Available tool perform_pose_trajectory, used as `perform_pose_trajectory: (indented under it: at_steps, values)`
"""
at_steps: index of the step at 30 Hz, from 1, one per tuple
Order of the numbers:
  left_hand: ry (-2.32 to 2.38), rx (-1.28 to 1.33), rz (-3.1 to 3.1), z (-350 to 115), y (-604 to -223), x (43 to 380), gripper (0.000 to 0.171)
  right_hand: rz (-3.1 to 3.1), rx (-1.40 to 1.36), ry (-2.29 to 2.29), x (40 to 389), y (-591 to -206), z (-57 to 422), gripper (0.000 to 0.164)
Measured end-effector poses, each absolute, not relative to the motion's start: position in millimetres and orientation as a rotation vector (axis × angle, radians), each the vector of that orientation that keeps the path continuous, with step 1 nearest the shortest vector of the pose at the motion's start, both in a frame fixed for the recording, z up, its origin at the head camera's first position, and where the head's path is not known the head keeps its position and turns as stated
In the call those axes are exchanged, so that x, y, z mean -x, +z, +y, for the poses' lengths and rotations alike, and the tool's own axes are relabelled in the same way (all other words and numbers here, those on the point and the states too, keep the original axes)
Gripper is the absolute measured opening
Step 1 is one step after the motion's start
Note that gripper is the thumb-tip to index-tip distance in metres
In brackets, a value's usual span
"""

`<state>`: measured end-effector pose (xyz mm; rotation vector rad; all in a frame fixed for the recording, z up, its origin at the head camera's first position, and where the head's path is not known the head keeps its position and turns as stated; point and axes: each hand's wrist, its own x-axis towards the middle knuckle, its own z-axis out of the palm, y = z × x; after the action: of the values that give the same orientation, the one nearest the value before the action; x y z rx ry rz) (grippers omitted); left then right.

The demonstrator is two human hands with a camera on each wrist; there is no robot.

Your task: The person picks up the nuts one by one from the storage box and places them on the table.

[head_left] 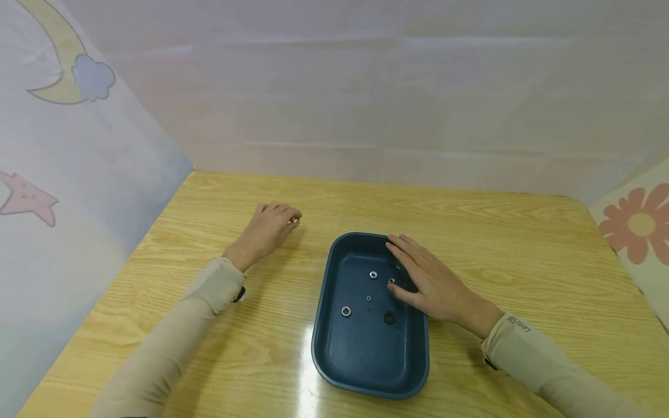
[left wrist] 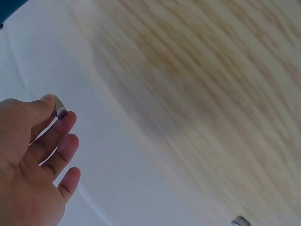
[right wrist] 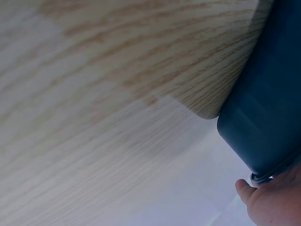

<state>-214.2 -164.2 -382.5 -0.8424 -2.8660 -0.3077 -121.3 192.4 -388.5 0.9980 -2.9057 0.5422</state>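
My left hand [head_left: 269, 230] is raised over the left part of the table and pinches a small metal nut [left wrist: 59, 109] between thumb and forefinger. Its other fingers are loosely bent and spread in the left wrist view. To the right, my right hand [head_left: 431, 284] rests over the right rim of a dark blue tray [head_left: 366, 371], fingers extended along it and thumb reaching inside. Within the tray lie a silver nut [head_left: 373, 274], another silver nut [head_left: 346, 312], a black nut [head_left: 389, 317] and smaller nuts, one [head_left: 391, 281] right by the thumb.
The tray stands on a light wood-grain table [head_left: 251, 348]. A small grey metallic piece [left wrist: 241, 221] shows at the bottom edge of the left wrist view. A pale sheet [head_left: 366, 104] hangs behind the table, and a sheet with printed figures [head_left: 94, 157] lines the left side.
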Motion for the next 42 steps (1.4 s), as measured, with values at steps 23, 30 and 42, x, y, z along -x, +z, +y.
perform_pose_trajectory:
  at_steps: [23, 30, 42]
  values:
    - [-0.26, 0.769, -3.024, -173.0, -393.2, 220.5, 0.023, -2.92, -0.984, 0.546, 119.7, -390.0, 192.4, 0.077]
    - [-0.244, 0.757, -3.045, -173.8, -393.7, 219.9, 0.023, -2.911, -0.989, 0.54, 120.4, -390.1, 192.5, 0.077]
    - [-0.237, 0.763, -3.06, -172.3, -394.0, 222.2, 0.024, -2.904, -0.997, 0.537, 120.7, -387.8, 192.1, 0.077]
